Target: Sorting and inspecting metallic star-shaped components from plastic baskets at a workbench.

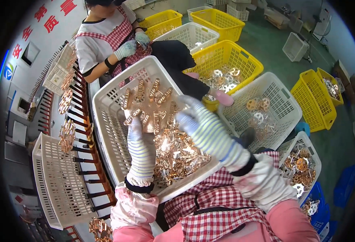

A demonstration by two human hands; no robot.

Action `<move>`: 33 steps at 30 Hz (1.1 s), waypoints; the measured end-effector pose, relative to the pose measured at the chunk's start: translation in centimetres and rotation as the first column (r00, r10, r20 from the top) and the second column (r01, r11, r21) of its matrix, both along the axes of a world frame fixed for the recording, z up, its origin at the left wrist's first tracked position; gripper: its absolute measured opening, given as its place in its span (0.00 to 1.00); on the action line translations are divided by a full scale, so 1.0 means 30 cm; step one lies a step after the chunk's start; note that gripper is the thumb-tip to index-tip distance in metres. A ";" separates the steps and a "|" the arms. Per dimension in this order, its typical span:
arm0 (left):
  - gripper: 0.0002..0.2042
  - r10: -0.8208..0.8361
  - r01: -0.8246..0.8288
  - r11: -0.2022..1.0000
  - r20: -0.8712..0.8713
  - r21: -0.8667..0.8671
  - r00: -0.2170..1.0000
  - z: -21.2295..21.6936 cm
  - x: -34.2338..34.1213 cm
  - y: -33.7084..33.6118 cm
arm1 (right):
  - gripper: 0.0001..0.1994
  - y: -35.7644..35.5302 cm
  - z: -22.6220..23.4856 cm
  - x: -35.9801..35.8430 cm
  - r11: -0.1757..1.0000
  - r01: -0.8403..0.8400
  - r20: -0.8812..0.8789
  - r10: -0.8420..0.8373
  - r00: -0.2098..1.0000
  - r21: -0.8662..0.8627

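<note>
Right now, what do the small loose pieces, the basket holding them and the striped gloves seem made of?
Small loose pieces: probably metal, polished copper-toned, given their bright glints.
Basket: likely moulded plastic, matte white, judging by slotted walls.
Striped gloves: apparently knitted fabric, matte, with gathered cuffs; fibre unclear.

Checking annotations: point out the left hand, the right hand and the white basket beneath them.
Left hand (pixel 140 151), head view: middle of the glove.
Right hand (pixel 205 127), head view: back of the glove.
White basket (pixel 109 125), head view: inner left wall.
</note>
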State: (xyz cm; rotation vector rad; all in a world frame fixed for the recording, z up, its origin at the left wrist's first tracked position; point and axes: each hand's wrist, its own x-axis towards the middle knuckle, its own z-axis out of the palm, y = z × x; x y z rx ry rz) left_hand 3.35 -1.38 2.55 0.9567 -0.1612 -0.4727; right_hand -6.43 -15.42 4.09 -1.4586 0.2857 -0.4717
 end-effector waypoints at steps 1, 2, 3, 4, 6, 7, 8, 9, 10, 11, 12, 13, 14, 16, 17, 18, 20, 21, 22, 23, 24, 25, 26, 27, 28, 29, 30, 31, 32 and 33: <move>0.20 0.051 -0.065 0.992 0.126 0.109 0.991 -0.022 0.003 0.016 | 0.22 0.026 0.020 0.011 1.000 -0.002 -0.048 0.002 0.999 0.009; 0.17 0.085 -0.140 0.968 0.254 0.209 0.964 -0.034 0.006 0.023 | 0.22 0.038 0.039 0.017 1.000 -0.002 -0.097 0.003 0.995 0.019; 0.12 0.136 -0.212 0.945 0.289 0.249 0.948 0.017 -0.032 0.000 | 0.22 0.034 0.036 0.031 1.000 -0.011 -0.104 0.013 0.994 0.018; 0.14 0.071 -0.101 0.993 0.371 0.063 0.926 -0.035 -0.020 0.022 | 0.21 0.029 0.024 0.045 0.999 0.014 -0.050 -0.012 0.999 0.041; 0.20 -0.072 0.030 0.995 0.450 0.099 0.890 0.002 -0.045 0.014 | 0.19 0.011 -0.010 0.065 0.997 0.035 -0.004 -0.035 0.999 0.064; 0.25 -0.143 0.227 0.961 0.419 -0.159 0.896 0.036 -0.058 -0.014 | 0.17 -0.008 -0.027 0.069 0.991 0.067 0.000 -0.068 0.998 0.117; 0.26 -0.229 0.014 0.939 0.595 0.343 0.770 -0.014 -0.028 0.041 | 0.16 -0.022 -0.039 0.069 0.981 0.099 0.002 -0.101 0.995 0.169; 0.31 -0.256 0.217 0.967 0.478 0.136 0.840 0.025 -0.013 0.018 | 0.15 -0.034 -0.035 0.057 0.972 0.078 0.047 -0.090 0.995 0.220; 0.36 -0.310 0.369 0.924 0.364 -0.102 0.878 0.086 0.009 -0.008 | 0.15 -0.036 -0.027 0.053 0.972 0.077 0.040 -0.088 0.995 0.222; 0.45 -0.189 0.214 0.976 0.339 -0.039 0.922 0.096 0.018 -0.016 | 0.15 -0.036 -0.023 0.046 0.980 0.072 0.041 -0.081 0.996 0.187; 0.45 -0.182 0.205 0.978 0.335 -0.033 0.924 0.100 0.018 -0.013 | 0.15 -0.021 -0.015 0.044 0.986 0.058 0.047 -0.066 0.997 0.156; 0.45 -0.161 0.171 0.985 0.233 -0.023 0.959 0.102 0.011 -0.016 | 0.15 -0.002 -0.006 0.036 0.936 -0.032 0.107 -0.006 0.994 0.352; 0.45 -0.136 0.139 0.990 0.129 -0.010 0.982 0.104 0.002 -0.019 | 0.15 0.013 -0.008 0.035 0.933 -0.037 0.105 -0.001 0.995 0.358; 0.43 -0.420 0.437 0.892 -0.147 0.111 0.895 0.075 0.003 0.010 | 0.15 0.024 -0.013 0.033 0.986 -0.108 -0.025 0.113 0.993 0.129; 0.43 -0.410 0.427 0.896 -0.149 0.118 0.900 0.019 -0.001 0.033 | 0.15 0.036 0.011 0.023 0.993 -0.081 -0.136 0.069 0.988 -0.082; 0.37 -0.365 0.383 0.921 -0.187 0.066 0.912 0.003 -0.010 0.045 | 0.15 0.043 0.025 0.022 0.993 -0.092 -0.137 0.081 0.987 -0.075; 0.28 -0.582 0.603 0.762 0.159 -0.234 0.797 -0.189 0.081 0.124 | 0.15 0.059 0.038 0.027 0.998 -0.048 -0.191 0.054 0.980 0.036; 0.28 -0.518 0.513 0.851 -0.018 -0.110 0.855 -0.158 0.067 0.094 | 0.16 0.065 0.023 0.026 0.989 -0.021 -0.159 0.045 0.986 0.146; 0.29 -0.410 0.423 0.905 -0.178 0.040 0.894 -0.123 0.052 0.072 | 0.16 0.070 -0.004 0.022 0.989 -0.017 -0.163 0.041 0.986 0.148; 0.29 -0.412 0.426 0.904 -0.181 0.040 0.893 -0.127 0.055 0.062 | 0.16 0.073 -0.040 0.021 0.986 -0.070 -0.217 0.102 0.971 0.152; 0.29 -0.427 0.435 0.900 -0.185 0.004 0.885 -0.133 0.063 0.057 | 0.17 0.074 -0.065 0.026 0.980 -0.121 -0.268 0.161 0.950 0.159; 0.29 -0.441 0.443 0.896 -0.189 -0.033 0.878 -0.142 0.071 0.053 | 0.18 0.069 -0.086 0.036 0.987 -0.111 -0.254 0.138 0.957 0.118; 0.29 -0.455 0.450 0.890 -0.191 -0.069 0.870 -0.156 0.081 0.049 | 0.18 0.058 -0.101 0.032 0.987 -0.107 -0.255 0.134 0.957 0.120; 0.29 -0.460 0.448 0.888 -0.195 -0.102 0.866 -0.173 0.093 0.056 | 0.18 0.049 -0.079 0.042 0.987 -0.116 -0.284 0.144 0.948 0.114; 0.29 -0.465 0.446 0.885 -0.198 -0.136 0.863 -0.191 0.107 0.064 | 0.18 0.045 -0.055 0.049 0.986 -0.126 -0.313 0.154 0.937 0.107; 0.30 -0.470 0.442 0.881 -0.201 -0.169 0.860 -0.211 0.121 0.072 | 0.17 0.047 -0.025 0.053 0.989 -0.127 -0.324 0.145 0.935 0.075; 0.30 -0.480 0.442 0.873 -0.200 -0.205 0.854 -0.229 0.133 0.069 | 0.17 0.040 -0.032 0.059 0.989 -0.127 -0.324 0.145 0.935 0.076; 0.30 -0.489 0.442 0.864 -0.198 -0.241 0.849 -0.244 0.145 0.065 | 0.15 0.032 -0.050 0.068 0.971 -0.173 -0.233 0.208 0.950 0.163; 0.30 -0.498 0.440 0.855 -0.196 -0.277 0.845 -0.259 0.158 0.062 | 0.14 0.026 -0.058 0.075 0.944 -0.224 -0.135 0.262 0.956 0.243; 0.30 -0.504 0.435 0.846 -0.196 -0.310 0.841 -0.270 0.171 0.064 | 0.13 0.027 -0.055 0.081 0.954 -0.206 -0.149 0.241 0.959 0.218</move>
